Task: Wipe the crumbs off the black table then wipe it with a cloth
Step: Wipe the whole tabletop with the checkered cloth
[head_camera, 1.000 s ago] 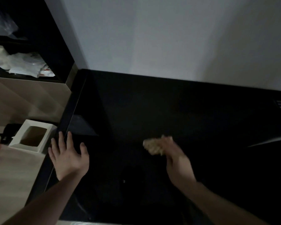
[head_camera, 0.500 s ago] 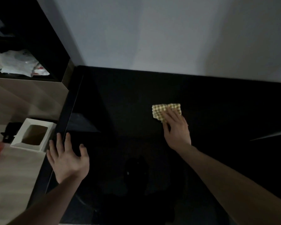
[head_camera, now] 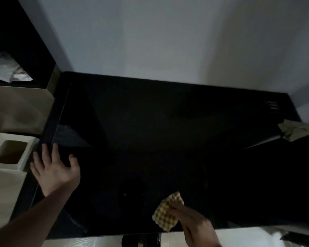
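The black table point(head_camera: 161, 125) fills the middle of the view, glossy and dark. My right hand point(head_camera: 194, 223) presses a yellow waffle-textured cloth point(head_camera: 165, 213) flat on the table near its front edge. My left hand point(head_camera: 54, 169) rests open with fingers spread on the table's left edge. A few tiny pale crumbs point(head_camera: 125, 194) lie left of the cloth. The light is dim.
A white box with a square opening point(head_camera: 11, 154) stands just left of the table on a lighter surface. A crumpled pale cloth point(head_camera: 292, 131) lies at the table's right edge. A grey wall runs behind; a dark shelf with plastic bags point(head_camera: 9, 70) is at the far left.
My right hand has dragged the yellow cloth from the table's middle back toward the front edge. The left hand has stayed on the left edge.
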Demonstrator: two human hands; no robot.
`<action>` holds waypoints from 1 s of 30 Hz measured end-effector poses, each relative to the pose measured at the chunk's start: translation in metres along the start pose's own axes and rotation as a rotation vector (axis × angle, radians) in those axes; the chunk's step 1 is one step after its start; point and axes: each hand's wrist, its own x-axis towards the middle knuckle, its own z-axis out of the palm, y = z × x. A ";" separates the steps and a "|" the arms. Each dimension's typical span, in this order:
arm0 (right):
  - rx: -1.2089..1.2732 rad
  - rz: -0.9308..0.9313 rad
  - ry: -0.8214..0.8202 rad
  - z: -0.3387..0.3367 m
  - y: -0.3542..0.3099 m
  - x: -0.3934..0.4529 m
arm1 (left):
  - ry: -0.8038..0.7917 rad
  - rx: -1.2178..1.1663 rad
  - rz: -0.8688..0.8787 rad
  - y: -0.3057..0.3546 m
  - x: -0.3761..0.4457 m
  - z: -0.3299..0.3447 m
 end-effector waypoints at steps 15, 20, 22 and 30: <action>-0.140 0.409 0.193 -0.082 0.110 0.309 | 0.016 0.030 -0.010 -0.003 0.003 0.011; -0.275 0.416 0.162 -0.051 0.112 0.283 | 0.025 0.053 0.007 -0.005 0.004 0.013; -0.267 0.376 0.098 -0.049 0.109 0.251 | 0.003 0.069 -0.002 -0.006 0.005 0.014; -0.079 0.074 -0.046 -0.049 0.109 0.059 | -0.042 0.096 0.145 0.056 -0.026 0.010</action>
